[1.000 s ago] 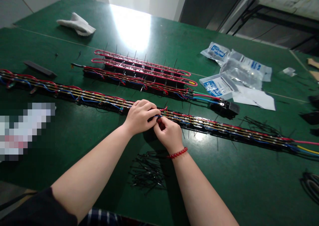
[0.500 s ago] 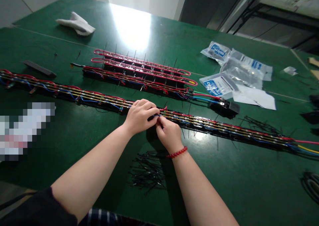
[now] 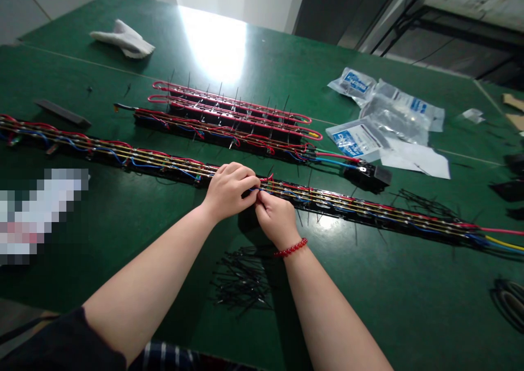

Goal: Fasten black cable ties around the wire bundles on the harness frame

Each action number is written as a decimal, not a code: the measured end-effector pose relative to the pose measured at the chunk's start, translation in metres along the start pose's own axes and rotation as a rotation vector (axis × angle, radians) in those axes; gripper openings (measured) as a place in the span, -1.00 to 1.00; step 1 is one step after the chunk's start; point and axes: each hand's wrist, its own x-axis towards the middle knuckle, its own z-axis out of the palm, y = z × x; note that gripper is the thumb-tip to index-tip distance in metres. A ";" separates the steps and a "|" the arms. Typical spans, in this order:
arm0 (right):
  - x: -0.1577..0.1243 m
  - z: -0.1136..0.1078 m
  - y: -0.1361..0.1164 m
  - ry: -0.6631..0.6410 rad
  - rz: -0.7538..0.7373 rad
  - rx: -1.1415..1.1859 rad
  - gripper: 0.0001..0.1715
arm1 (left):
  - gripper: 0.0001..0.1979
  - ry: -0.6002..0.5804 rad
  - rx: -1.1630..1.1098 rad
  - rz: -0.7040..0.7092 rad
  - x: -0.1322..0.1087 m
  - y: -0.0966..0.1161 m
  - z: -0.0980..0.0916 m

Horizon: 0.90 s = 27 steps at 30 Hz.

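Note:
A long black strip (image 3: 368, 214) carrying red, yellow and blue wires crosses the green table from left to right. Over its middle, my left hand (image 3: 232, 190) is closed, thumb and forefinger pinched at a short stretch of blue wire (image 3: 256, 189). My right hand (image 3: 279, 218), with a red bead bracelet on the wrist, pinches at the same spot from the near side. The fingertips of both hands almost meet and hide most of what lies between them. Thin black cable ties (image 3: 241, 281) lie in a loose pile below the hands.
Behind the strip lies a shorter wired assembly (image 3: 221, 128) with red loops and upright tie ends, joined to a black connector (image 3: 366, 175). Plastic bags (image 3: 395, 112) are at the right, a white glove (image 3: 125, 39) at the back left. More black ties (image 3: 428, 203) lie near the strip's right part.
Both hands keep their pinch at the same place on the strip. The whole view has shifted very slightly.

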 end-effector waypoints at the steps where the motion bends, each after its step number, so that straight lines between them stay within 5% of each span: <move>1: 0.000 0.000 0.000 -0.001 0.001 -0.005 -0.71 | -0.91 -0.003 0.001 -0.001 0.000 0.000 0.000; 27: 0.001 -0.004 -0.005 -0.080 0.033 -0.121 -0.65 | -0.93 -0.011 -0.020 -0.008 -0.001 0.001 -0.003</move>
